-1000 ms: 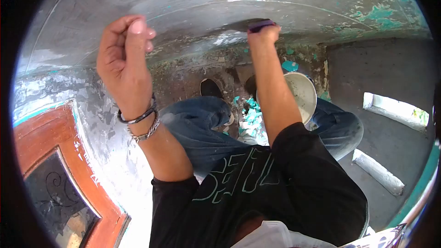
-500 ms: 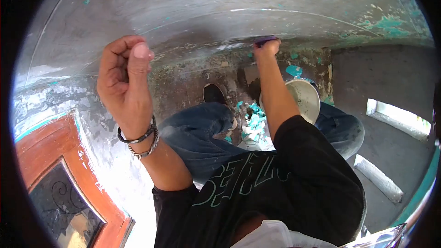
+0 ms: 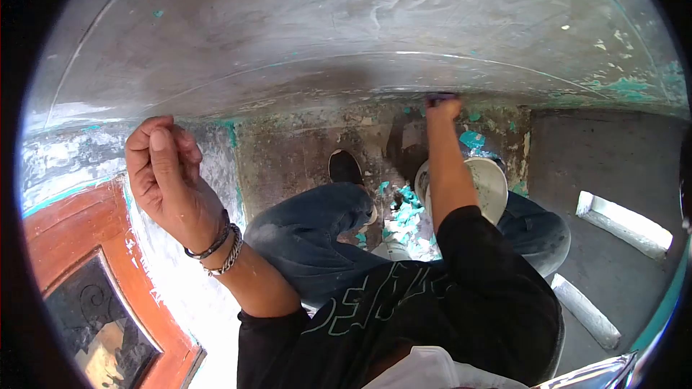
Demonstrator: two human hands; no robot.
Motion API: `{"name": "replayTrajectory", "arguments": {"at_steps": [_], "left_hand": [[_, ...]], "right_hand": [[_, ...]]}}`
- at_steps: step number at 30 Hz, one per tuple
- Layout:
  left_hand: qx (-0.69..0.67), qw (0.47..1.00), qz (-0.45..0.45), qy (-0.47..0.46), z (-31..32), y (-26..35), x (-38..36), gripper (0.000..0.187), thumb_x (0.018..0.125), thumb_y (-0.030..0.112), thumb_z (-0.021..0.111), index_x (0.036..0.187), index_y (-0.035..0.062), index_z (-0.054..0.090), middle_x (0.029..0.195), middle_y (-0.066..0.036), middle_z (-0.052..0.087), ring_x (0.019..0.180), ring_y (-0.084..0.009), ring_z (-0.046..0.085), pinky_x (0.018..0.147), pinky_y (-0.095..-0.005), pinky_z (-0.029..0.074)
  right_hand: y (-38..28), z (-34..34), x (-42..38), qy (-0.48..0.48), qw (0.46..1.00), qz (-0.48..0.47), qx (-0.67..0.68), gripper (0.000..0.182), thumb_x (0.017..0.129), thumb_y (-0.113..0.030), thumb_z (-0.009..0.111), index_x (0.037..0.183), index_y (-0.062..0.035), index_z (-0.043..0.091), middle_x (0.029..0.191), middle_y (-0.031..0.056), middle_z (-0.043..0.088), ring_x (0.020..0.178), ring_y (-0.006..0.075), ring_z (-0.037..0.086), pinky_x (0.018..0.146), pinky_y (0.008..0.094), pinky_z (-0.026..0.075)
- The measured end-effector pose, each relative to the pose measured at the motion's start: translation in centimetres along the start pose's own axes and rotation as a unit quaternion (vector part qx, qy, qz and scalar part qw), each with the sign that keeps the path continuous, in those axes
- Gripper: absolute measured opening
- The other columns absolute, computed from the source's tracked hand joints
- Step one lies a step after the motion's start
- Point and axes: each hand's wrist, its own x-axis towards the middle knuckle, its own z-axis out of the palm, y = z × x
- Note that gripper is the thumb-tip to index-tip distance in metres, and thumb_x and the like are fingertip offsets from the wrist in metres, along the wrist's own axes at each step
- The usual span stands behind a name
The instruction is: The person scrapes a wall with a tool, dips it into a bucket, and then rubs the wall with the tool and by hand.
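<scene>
Lower left of the frame, my orange door (image 3: 54, 245); below centre, teal paint chips (image 3: 405, 209) on the floor; a white bucket (image 3: 494, 184) just right of them.

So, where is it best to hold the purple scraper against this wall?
Probably by the purple handle end, from below, as the right hand grips the purple scraper now: the working edge meets the grey wall above, so only the lower part is free.
</scene>
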Motion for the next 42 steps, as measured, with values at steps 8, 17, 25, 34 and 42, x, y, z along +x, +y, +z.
{"name": "replayTrajectory", "arguments": {"at_steps": [8, 17, 25, 34, 42], "left_hand": [[-0.004, 0.998, 0.045, -0.034, 4.9, 0.9, -0.4, 0.013, 0.091, 0.01, 0.056, 0.095, -0.0014, 0.06, 0.071, -0.003, 0.057, 0.057, -0.0043, 0.043, 0.048, -0.0167, 0.029], [-0.052, 0.998, 0.021, 0.006, 0.4, 0.0, 0.2, 0.02, 0.094, 0.016, 0.051, 0.099, -0.0018, 0.058, 0.071, -0.004, 0.053, 0.057, -0.0064, 0.042, 0.046, -0.0177, 0.027], [0.026, 0.997, 0.057, 0.051, 2.8, 0.4, 0.1, 0.019, 0.093, 0.017, 0.053, 0.095, -0.0006, 0.06, 0.069, -0.004, 0.056, 0.054, -0.0053, 0.044, 0.044, -0.0169, 0.027], [-0.1, 0.985, 0.061, 0.126, -0.3, -0.1, 0.6, 0.022, 0.094, 0.02, 0.051, 0.093, -0.0006, 0.059, 0.065, -0.004, 0.056, 0.052, -0.0051, 0.045, 0.043, -0.0163, 0.027], [-0.038, 0.988, 0.08, 0.122, 0.6, -1.2, 1.2, 0.021, 0.092, 0.02, 0.054, 0.093, 0.0, 0.06, 0.07, -0.004, 0.058, 0.056, -0.0048, 0.047, 0.045, -0.016, 0.029]], "right_hand": [[16.0, 7.9, -13.0, 0.006, 0.979, 0.202, 0.029, 0.045, 0.09, -0.05, 0.04, 0.121, -0.0171, 0.048, 0.12, 0.0062, 0.05, 0.104, 0.023, 0.049, 0.087, 0.0444, 0.044], [0.6, 3.5, -4.6, 0.033, 0.998, -0.048, -0.003, 0.056, 0.093, -0.045, 0.022, 0.13, -0.0085, 0.045, 0.126, 0.0129, 0.052, 0.111, 0.0317, 0.053, 0.093, 0.0516, 0.043], [13.0, 8.1, -13.1, 0.032, 0.973, 0.229, 0.029, 0.036, 0.09, -0.039, 0.039, 0.115, -0.0165, 0.051, 0.11, 0.0055, 0.053, 0.091, 0.0248, 0.05, 0.077, 0.0474, 0.043], [-1.4, 3.3, -4.5, 0.015, 0.998, -0.061, -0.026, 0.048, 0.091, -0.042, 0.026, 0.116, -0.0122, 0.054, 0.111, 0.0102, 0.057, 0.098, 0.0281, 0.054, 0.079, 0.0485, 0.047], [19.4, 10.3, -22.9, -0.061, 0.964, 0.258, 0.031, 0.029, 0.092, -0.031, 0.045, 0.106, -0.0064, 0.052, 0.104, 0.0108, 0.053, 0.095, 0.0298, 0.051, 0.082, 0.0548, 0.047]]}}
